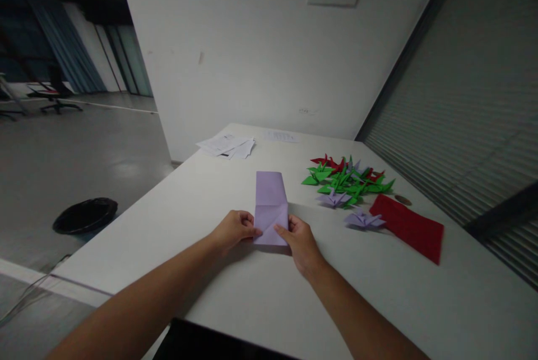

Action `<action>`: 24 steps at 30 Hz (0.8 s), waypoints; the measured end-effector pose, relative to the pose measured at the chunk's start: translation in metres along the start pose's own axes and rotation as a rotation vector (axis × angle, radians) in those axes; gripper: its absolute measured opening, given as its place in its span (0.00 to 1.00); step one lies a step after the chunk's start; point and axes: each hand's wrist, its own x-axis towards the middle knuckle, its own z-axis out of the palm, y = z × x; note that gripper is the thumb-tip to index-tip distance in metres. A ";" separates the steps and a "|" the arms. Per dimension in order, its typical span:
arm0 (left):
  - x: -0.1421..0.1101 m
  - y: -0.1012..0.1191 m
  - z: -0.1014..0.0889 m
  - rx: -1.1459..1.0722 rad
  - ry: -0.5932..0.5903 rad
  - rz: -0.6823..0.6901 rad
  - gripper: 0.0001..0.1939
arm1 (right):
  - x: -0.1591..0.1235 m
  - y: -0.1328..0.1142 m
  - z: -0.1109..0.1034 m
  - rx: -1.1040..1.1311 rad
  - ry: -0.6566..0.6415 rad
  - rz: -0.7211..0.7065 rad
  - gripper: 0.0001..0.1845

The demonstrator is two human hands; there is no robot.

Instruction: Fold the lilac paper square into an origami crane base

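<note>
A lavender sheet of origami paper (271,200), folded into a tall rectangle with crease lines across it, is held between both hands just above or on the white table. My left hand (236,231) pinches its lower left edge, thumb on top. On the opposite side my right hand (300,239) grips the lower right edge, its thumb lying over the front face. The fingers behind the paper are partly hidden. To the right lie folded paper cranes in green (344,180), red (329,164) and lavender (364,218).
Red paper (409,228) lies at the right beside a small round brown object (402,200). Printed sheets (227,146) rest near the far left edge of the table (176,203). A black-lined bin (85,217) stands on the floor at left. Blinds (466,107) border the right side.
</note>
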 end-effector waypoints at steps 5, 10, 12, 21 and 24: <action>-0.002 0.002 0.001 -0.014 -0.004 -0.004 0.22 | -0.004 -0.003 0.002 -0.022 -0.068 0.030 0.28; -0.003 0.002 0.003 -0.042 -0.012 -0.013 0.23 | -0.010 -0.004 0.004 -0.166 -0.034 0.086 0.28; -0.004 0.002 0.005 -0.051 -0.012 -0.012 0.23 | -0.011 -0.003 0.005 -0.182 -0.029 0.079 0.27; -0.002 -0.001 0.006 -0.084 0.015 -0.003 0.22 | -0.008 0.001 0.010 -0.199 0.048 0.046 0.24; 0.000 -0.002 0.007 -0.085 0.038 -0.006 0.20 | -0.005 0.005 0.008 -0.230 0.071 0.038 0.20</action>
